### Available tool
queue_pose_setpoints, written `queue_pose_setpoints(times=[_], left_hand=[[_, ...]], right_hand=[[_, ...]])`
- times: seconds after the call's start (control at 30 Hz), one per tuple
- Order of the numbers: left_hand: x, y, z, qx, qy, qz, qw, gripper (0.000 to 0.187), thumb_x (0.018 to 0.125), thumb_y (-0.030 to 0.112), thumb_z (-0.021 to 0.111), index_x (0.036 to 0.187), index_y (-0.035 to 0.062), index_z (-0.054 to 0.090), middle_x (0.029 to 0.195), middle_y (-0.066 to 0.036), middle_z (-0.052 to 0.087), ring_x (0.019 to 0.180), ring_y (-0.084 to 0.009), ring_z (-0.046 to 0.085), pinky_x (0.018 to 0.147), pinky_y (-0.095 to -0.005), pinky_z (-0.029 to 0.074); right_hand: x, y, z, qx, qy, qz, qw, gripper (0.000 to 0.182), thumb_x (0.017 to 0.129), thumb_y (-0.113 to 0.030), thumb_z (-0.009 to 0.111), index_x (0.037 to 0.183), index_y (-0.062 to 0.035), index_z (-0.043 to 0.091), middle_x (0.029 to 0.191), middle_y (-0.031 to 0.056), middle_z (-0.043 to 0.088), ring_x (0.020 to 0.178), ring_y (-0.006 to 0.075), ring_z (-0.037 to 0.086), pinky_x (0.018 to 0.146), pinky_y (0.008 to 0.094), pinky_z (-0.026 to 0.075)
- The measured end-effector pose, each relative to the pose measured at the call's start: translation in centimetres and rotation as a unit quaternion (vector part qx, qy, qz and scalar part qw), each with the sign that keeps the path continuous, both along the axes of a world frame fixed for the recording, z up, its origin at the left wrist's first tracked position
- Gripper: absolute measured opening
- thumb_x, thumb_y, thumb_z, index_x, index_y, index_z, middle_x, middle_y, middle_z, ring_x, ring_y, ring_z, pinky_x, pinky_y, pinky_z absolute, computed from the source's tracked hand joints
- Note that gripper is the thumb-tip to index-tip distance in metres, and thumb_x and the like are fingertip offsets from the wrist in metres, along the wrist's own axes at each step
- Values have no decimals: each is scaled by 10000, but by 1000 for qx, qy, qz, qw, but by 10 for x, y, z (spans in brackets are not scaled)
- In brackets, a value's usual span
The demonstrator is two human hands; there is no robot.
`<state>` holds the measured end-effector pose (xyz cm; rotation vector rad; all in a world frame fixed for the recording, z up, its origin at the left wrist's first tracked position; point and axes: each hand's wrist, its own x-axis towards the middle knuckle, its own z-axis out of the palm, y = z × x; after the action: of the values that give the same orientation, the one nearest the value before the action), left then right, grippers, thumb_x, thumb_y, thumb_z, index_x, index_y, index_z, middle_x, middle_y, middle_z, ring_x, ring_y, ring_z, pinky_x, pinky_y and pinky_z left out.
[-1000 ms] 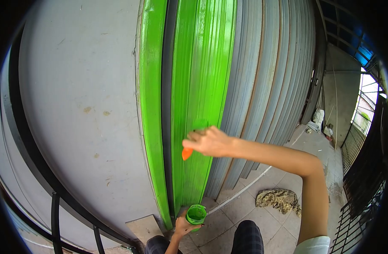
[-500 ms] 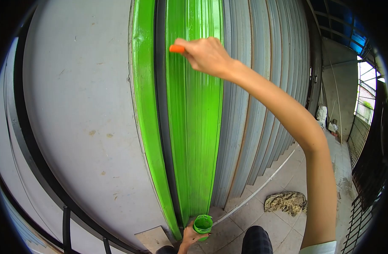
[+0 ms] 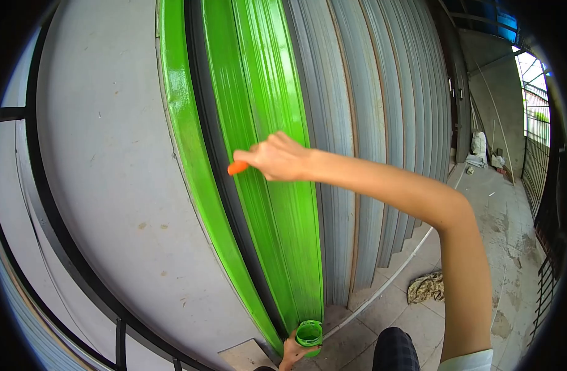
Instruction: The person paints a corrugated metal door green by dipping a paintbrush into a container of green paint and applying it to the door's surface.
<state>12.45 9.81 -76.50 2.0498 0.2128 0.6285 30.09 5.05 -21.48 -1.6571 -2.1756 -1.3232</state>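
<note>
My right hand [image 3: 275,157] is closed around a paintbrush [image 3: 237,167]; only the end of its orange handle shows, and the bristles are hidden behind the hand. It is in front of the glossy green panel [image 3: 296,204] of a folding metal door, about halfway up. Low down, my left hand [image 3: 293,353] grips the side of a small paint can [image 3: 309,334], upright and open at the top, with green paint inside and smeared over its rim. The can is close to the foot of the green panel.
Bare grey door panels [image 3: 370,123] run off to the right. A pale wall [image 3: 110,154] and a black metal rail [image 3: 61,241] lie left. A stained rag [image 3: 426,288] rests on the tiled floor, near a white floor track [image 3: 388,281].
My right hand has moved down along the green panel with the paintbrush. The view has shifted and tilted a little; my left hand still holds the paint can near the panel's foot.
</note>
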Motion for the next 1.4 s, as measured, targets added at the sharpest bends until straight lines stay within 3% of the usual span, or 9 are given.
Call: queue_pose_setpoints(times=[0.13,0.3,0.33,0.5,0.63,0.73,0.87,1.0,1.4], left_hand=[[-3,3,-6,4,5,-7,1000,890,542,444,932,1222,-9,579,1018,-143,721,966,-266,707,825,-369,548],[-5,-6,14,-18,10,-11,1000,889,539,427,935,1227,-8,577,1035,-141,718,978,-264,702,841,-364,542],[-4,-6,16,-13,7,-9,1000,891,537,418,936,1230,-9,575,1043,-143,716,981,-263,702,840,-362,542],[-6,-13,32,-35,1,17,999,892,529,363,939,1250,-6,563,1088,-147,703,1003,-261,692,863,-364,538],[-8,-23,52,-29,-25,18,999,861,551,288,922,1279,25,546,1154,-158,667,1047,-296,667,892,-371,529],[-4,-29,53,-7,-31,39,999,881,540,266,921,1295,33,531,1191,-163,646,1089,-310,643,917,-385,518],[0,-38,62,8,-20,30,999,912,528,243,920,1317,43,509,1209,-168,636,1113,-327,624,943,-403,505],[4,-41,56,44,-60,36,997,893,540,219,916,1316,43,509,1234,-172,625,1146,-345,603,974,-417,492],[0,-45,66,136,-174,42,974,777,592,15,805,1310,-3,509,1344,-171,553,1313,-362,477,1105,-487,374]], right_hand=[[3,-7,46,156,-65,28,985,425,718,66,577,1085,-145,534,704,78,635,515,311,611,394,412,452],[18,-9,-122,-24,-113,49,992,90,879,-45,569,925,-66,494,699,152,621,533,239,637,350,335,513],[19,-12,-168,-59,-59,69,994,136,885,-89,548,1012,-103,502,583,108,568,485,253,632,363,368,476],[-20,-78,-258,-132,278,42,950,152,858,-70,644,1000,-55,594,772,85,696,573,257,680,483,333,541],[-25,-115,-311,-80,648,108,750,124,894,-84,694,950,-10,611,963,87,720,839,161,713,727,266,564],[-29,-139,-341,-86,716,93,687,92,896,-42,675,942,5,611,996,99,712,914,148,696,766,275,565],[-46,-146,-366,-69,704,118,697,94,905,-44,669,953,7,608,996,114,711,909,173,704,769,287,571],[-58,-146,-393,-51,625,76,775,91,874,-70,704,930,-13,660,898,100,735,819,186,728,699,275,568],[-79,-151,-405,-39,616,66,784,81,845,-71,690,918,-37,699,853,85,735,712,239,717,629,303,567]])
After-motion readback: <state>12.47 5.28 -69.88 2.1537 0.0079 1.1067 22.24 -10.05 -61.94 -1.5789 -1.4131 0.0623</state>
